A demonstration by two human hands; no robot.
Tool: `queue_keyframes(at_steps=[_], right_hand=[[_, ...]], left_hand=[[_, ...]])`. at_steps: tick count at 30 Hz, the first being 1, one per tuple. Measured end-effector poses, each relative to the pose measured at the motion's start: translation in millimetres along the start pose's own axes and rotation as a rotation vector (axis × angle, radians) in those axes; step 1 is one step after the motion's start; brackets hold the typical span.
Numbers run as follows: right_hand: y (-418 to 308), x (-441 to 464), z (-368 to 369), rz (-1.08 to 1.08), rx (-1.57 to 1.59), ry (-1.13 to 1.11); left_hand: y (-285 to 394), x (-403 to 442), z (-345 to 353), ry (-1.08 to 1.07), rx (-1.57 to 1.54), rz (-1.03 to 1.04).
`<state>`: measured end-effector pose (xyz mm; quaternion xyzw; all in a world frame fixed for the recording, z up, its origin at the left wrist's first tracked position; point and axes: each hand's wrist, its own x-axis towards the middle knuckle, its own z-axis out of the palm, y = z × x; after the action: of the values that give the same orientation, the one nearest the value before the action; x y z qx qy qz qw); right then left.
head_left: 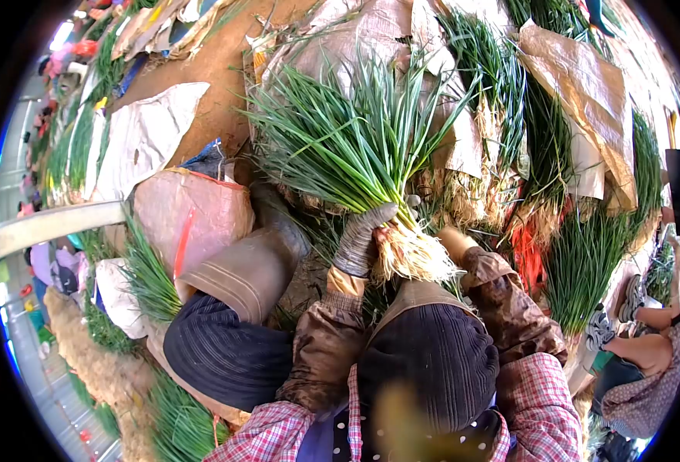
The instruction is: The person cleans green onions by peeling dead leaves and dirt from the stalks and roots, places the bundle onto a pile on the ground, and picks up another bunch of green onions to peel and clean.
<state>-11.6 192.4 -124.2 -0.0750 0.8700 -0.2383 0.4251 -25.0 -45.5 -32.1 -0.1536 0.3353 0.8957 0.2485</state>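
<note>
A bunch of green onions [371,146] is held up in front of my knees, its leaves fanning away from me and its pale roots [413,254] hanging toward me. My left hand [359,240], in a dirty grey glove, is closed around the stems just above the roots. At the right side of the roots is my right hand [455,243]. Its fingers are mostly hidden, so I cannot tell whether it grips the bunch. Brown sleeve covers run over both forearms.
More onion bundles [540,146] lie at the right under paper sheets [579,100]. Red strips [526,246] hang near them. A pink sack [193,212] stands left of my boot [274,223]. Another person [640,362] sits at the far right. A pale pole [58,227] juts in from the left.
</note>
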Motion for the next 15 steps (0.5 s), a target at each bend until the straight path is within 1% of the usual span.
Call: queue_keyframes(at_steps=[1,2,3,4,6,7,9,10,11,12,13,14,15], right_hand=[[6.7,-5.5,10.3,-0.139,-0.053,-0.065],[12.9,1.9,14.0,-0.13,-0.127,-0.099],[-1.8,7.1,4.1,-0.122,-0.202,-0.135],[-38.6,1.2,-24.2,0.183,0.147,-0.086],[-66.3,18.6,-43.5,0.195,0.692,0.085],[-98.6,3.2,-70.2,0.225,0.956,0.216],[-88.5,45.9,-62.7,0.241,1.399,0.257],[-82.9,55.0,-60.9,0.179,1.5,0.232],[-75.8,62.4,-59.3,0.114,1.599,0.205],[-80.5,60.5,-59.9,0.105,1.586,0.252],[-70.6,62.1,-56.3,0.082,1.446,0.276],[-65.5,62.2,-51.2,0.074,1.24,0.353],[-59.9,60.9,-45.7,0.065,1.032,0.428]], left_hand=[[2.9,-1.4,4.2,-0.007,0.005,0.003],[-16.1,4.3,-27.1,0.078,0.045,-0.045],[-14.9,-0.4,-27.0,0.108,0.093,-0.034],[-11.2,-4.8,-24.3,0.136,0.144,-0.02],[-15.5,0.2,-22.4,0.113,0.049,-0.001],[-17.6,2.8,-21.4,0.1,0.001,0.008],[2.8,-9.6,13.8,0.059,-0.107,0.026],[9.4,-14.2,21.2,0.021,-0.173,0.001],[10.9,-12.8,21.5,0.04,-0.178,0.011],[11.5,-11.9,20.9,0.063,-0.185,0.021],[10.1,-12.0,20.5,0.089,-0.195,0.028],[6.6,-4.6,20.8,0.155,-0.147,0.113],[2.7,-2.9,6.0,0.156,-0.05,0.06]])
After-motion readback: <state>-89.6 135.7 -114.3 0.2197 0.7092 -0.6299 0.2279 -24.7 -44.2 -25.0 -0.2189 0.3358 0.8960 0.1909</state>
